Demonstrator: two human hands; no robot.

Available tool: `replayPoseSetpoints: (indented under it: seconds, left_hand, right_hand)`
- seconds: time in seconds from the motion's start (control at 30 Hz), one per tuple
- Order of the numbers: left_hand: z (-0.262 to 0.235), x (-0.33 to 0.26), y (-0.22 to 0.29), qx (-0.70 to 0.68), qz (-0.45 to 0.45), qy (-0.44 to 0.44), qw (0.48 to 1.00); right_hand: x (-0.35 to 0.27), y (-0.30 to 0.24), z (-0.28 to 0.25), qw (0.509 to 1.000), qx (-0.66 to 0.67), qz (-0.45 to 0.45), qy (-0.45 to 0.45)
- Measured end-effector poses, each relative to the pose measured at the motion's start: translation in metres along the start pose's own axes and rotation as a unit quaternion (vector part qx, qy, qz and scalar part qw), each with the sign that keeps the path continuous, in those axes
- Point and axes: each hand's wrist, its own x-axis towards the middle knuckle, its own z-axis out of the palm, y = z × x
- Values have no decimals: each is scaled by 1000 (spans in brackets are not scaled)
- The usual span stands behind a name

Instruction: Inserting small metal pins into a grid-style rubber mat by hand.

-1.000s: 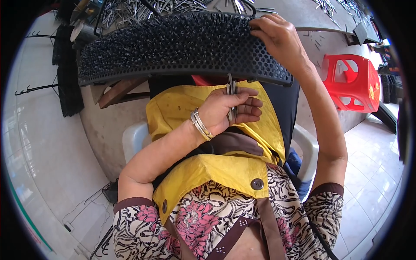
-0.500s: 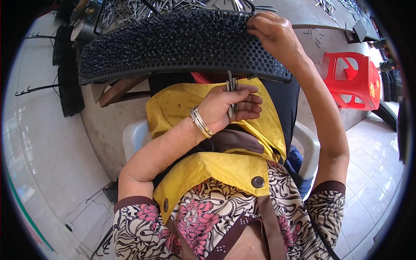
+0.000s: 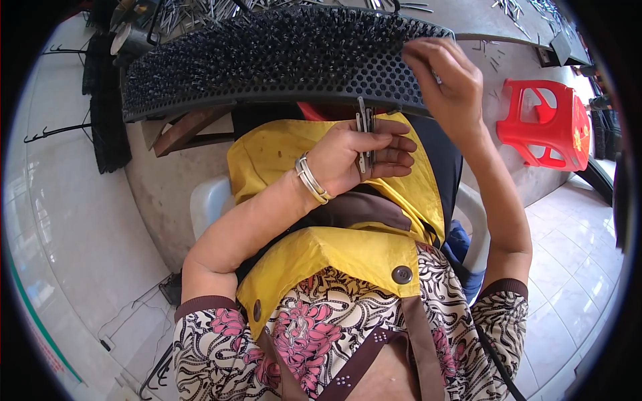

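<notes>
My left hand (image 3: 346,148), with metal bangles (image 3: 310,179) on its wrist, is closed round a bundle of slim metal pieces (image 3: 365,134). They stand lengthwise across the palm, sticking out past thumb and fingers. In front of me lies a long, curved black rack (image 3: 384,81) full of round holes. Upright dark pieces with shiny tips (image 3: 247,63) crowd most of it, while holes at the near right stand bare. My right hand (image 3: 449,83) is at the rack's right end, its fingers curled toward the thumb; what they pinch, if anything, I cannot make out.
Loose metal strips (image 3: 207,12) lie piled on the table (image 3: 481,23) behind the rack. A red plastic stool (image 3: 545,123) stands on the right. Black racks with hooks (image 3: 107,113) hang on the left. A yellow apron (image 3: 264,150) covers my lap.
My right hand has moved right and a little nearer me, from over the rack's far right part to its right end. My left hand keeps its bundle, shifted slightly right.
</notes>
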Motion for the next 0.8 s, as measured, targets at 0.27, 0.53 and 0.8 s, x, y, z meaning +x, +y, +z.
replayPoseSetpoints:
  seconds: [0.27,0.53,0.8]
  left_hand:
    - [5,2,-1,52,-31,-52,997]
    - [21,3,1,75,11,29,997]
    - [27,10,3,139,28,40,989]
  right_hand:
    - [-13,-46,-13,849,341,359,-183]
    - [-25,-35,-18,861,330,384,-44]
    - [-24,-35,-24,781,411,469,-33]
